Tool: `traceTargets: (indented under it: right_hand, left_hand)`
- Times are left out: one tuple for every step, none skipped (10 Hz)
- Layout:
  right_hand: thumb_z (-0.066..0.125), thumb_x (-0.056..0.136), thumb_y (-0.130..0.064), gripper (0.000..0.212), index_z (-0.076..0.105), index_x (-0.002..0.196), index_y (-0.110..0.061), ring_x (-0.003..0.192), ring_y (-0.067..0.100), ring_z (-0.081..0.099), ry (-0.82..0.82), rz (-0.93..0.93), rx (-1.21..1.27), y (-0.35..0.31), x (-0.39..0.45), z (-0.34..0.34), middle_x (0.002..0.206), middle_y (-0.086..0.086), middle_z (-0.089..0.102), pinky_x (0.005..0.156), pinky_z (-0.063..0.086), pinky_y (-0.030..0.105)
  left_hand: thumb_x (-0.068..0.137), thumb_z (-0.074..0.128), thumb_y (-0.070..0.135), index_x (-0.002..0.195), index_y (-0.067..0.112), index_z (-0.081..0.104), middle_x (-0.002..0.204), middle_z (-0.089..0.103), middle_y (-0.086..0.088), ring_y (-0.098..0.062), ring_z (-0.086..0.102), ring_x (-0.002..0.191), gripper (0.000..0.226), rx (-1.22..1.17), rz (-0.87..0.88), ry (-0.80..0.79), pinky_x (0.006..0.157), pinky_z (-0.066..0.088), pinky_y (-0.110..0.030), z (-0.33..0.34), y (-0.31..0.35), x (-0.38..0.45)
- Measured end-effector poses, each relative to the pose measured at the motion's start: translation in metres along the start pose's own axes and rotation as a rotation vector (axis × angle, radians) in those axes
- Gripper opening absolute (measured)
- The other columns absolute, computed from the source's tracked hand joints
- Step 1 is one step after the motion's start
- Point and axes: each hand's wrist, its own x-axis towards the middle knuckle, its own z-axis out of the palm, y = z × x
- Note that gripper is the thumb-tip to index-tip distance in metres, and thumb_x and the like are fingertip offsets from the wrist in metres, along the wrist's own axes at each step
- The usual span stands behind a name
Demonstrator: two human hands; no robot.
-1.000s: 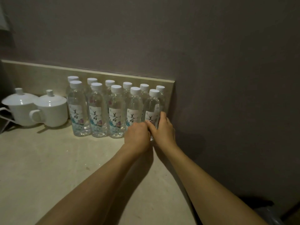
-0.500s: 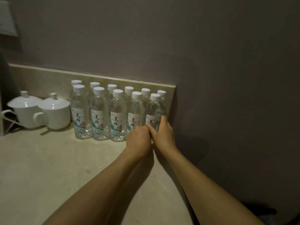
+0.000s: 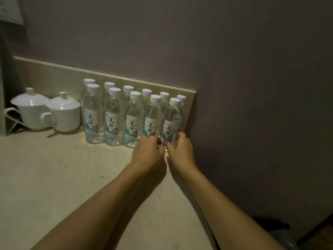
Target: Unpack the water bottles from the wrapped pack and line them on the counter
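Bottles: 11 clear water bottles (image 3: 115, 116) with white caps stand upright on the counter (image 3: 54, 177), packed in 2 rows against the low backsplash (image 3: 54, 73); 5 in the front row, 6 caps showing behind.
Labels: each front bottle shows a white label with dark brush characters and a blue and pink print below.
Rightmost front bottle: this bottle (image 3: 172, 120) stands at the right end of the front row, just beside the wall corner, and both hands meet at its lower part.
Right hand: the right hand (image 3: 181, 150) has its fingers curled round the bottom of the rightmost front bottle, thumb toward the left, gripping it.
Left hand: the left hand (image 3: 147, 152) sits in front of the base of the 4th front bottle (image 3: 152, 120), fingers curled inward with the tips by the gap between the last 2 bottles; whether it pinches anything I cannot tell, since the back of the hand hides the fingertips.
Forearms: both bare forearms reach in from the lower edge and converge at the row's right end.
Cups: 2 white lidded cups (image 3: 62, 114) with handles stand left of the bottles, the nearer one just beside the first bottle.
Wall: a plain grey wall (image 3: 234, 87) rises behind and to the right.
Light: the scene is dim.
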Motion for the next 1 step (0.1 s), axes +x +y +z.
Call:
traceTargets:
  right_hand:
    - [0.06, 0.089, -0.028, 0.044, 0.049, 0.128, -0.01, 0.116, 0.03, 0.056, 0.012, -0.006, -0.024, 0.0028, -0.0124, 0.0, 0.129, 0.012, 0.053, 0.093, 0.049, 0.038]
  left_hand:
    - [0.091, 0.053, 0.023, 0.097, 0.014, 0.071, 0.09, 0.072, -0.007, -0.026, 0.067, 0.083, 0.02, -0.007, -0.008, 0.021, 0.077, 0.058, -0.042, -0.0091, 0.0012, -0.0078]
